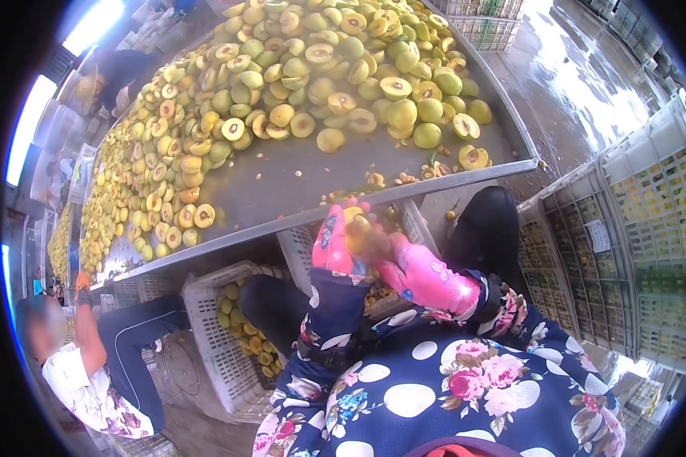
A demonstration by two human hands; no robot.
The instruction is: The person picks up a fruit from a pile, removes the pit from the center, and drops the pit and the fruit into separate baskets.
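My left hand, in a pink glove, is closed around a yellow peach just below the near edge of the metal table. Close against it from the right is my right hand, also pink-gloved, with its fingers curled in toward the fruit. Motion blur covers the spot between them, and I cannot tell what the right fingers hold. Under the hands stands a white crate, partly hidden by my arms. Beyond lies a large heap of halved yellow-green peaches.
The metal table has a raised rim and carries loose pits and scraps. A white crate with fruit stands left of my knee. Stacked crates rise at right. At left sits another person with an orange-gloved hand at the table.
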